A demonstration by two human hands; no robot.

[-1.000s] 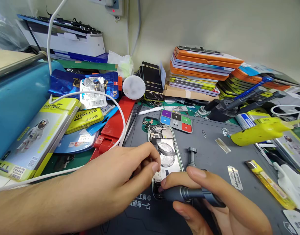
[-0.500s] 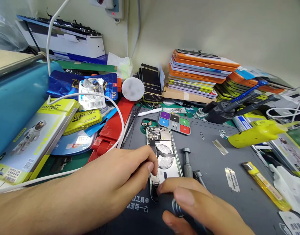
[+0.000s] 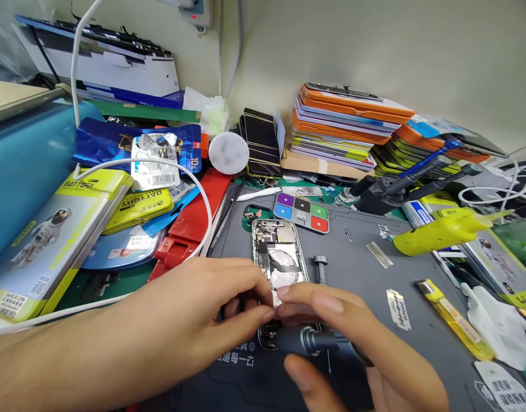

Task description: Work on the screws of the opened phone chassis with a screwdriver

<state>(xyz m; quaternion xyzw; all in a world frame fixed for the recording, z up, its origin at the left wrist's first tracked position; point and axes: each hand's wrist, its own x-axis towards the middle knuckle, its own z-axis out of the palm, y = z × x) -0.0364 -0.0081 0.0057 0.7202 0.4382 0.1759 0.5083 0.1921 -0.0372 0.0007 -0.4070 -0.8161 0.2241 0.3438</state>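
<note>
An opened phone [image 3: 284,237] lies on the dark grey mat, its circuit board, shiny parts and a round silver coil showing. My left hand [image 3: 220,312] reaches over its lower left part, index finger and thumb pinched close together; whatever lies between them is hidden. My right hand [image 3: 370,337] comes in from the lower right, its fingertips over the phone near my left fingertips. A dark screwdriver [image 3: 327,339] lies across that hand, held in the fingers above the phone's lower end. Both hands cover part of the phone's lower half.
Right of the phone stands another screwdriver [image 3: 320,266]. Behind it lies a colour-blocked plate [image 3: 301,212]. A yellow bottle [image 3: 434,232] and yellow cutter-like tool [image 3: 455,320] are at right. Battery boxes [image 3: 57,240] and a white cable [image 3: 207,206] crowd the left; orange cases [image 3: 349,109] are stacked behind.
My right hand has lifted and turned, bringing its fingertips up the phone and the screwdriver nearly level. My left fingertips have moved down a little towards the thumb. The whole view has shifted slightly.
</note>
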